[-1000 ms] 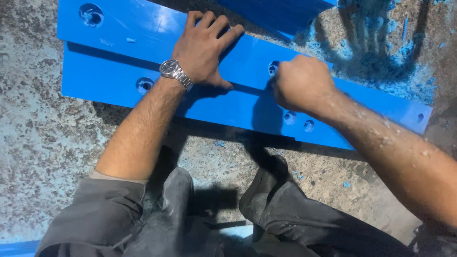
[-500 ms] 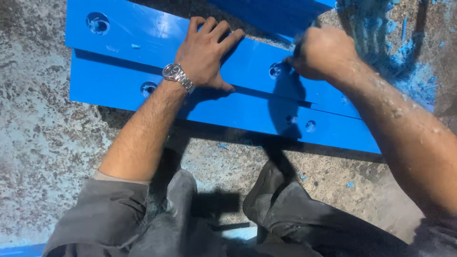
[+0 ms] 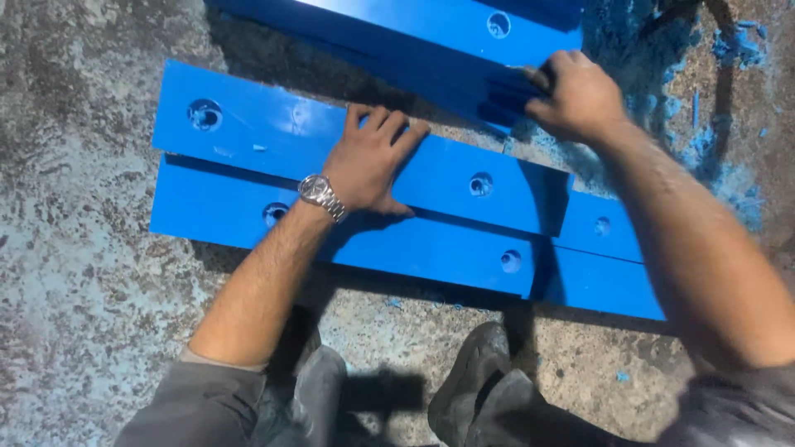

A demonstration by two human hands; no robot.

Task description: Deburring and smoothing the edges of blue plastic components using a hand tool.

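- Head view, left hand [image 3: 373, 161]: lies flat, palm down and fingers spread, pressing on the upper blue plank [image 3: 248, 136]; it grips nothing. A metal wristwatch [image 3: 321, 195] sits on the wrist at 7 o'clock from the palm.
- Head view, upper blue plank: a long flat board with round countersunk holes, lying on the floor [image 3: 74, 273] and running from 9 o'clock toward 3 o'clock under the left hand. Its right end stops near the frame's centre-right.
- Head view, lower blue plank [image 3: 414, 248]: lies partly under the upper one, offset toward 6 o'clock, and extends farther to 4 o'clock.
- Head view, right hand [image 3: 575, 95]: fingers curled on the near end of a third blue plank [image 3: 431, 25], which lies at 12 o'clock, tilted and apart from the stacked pair. Motion blur hides whether the fingers wrap the edge or only press on it.
- Head view, relation: the third plank extends from the right hand toward 10 o'clock; the stacked pair lies at 7 o'clock from that hand.
- Head view, surroundings: blue shavings [image 3: 704, 174] are scattered on the floor at 3 o'clock; grey trousers [image 3: 215, 410] and a dark shoe [image 3: 476, 389] appear at 6 o'clock.
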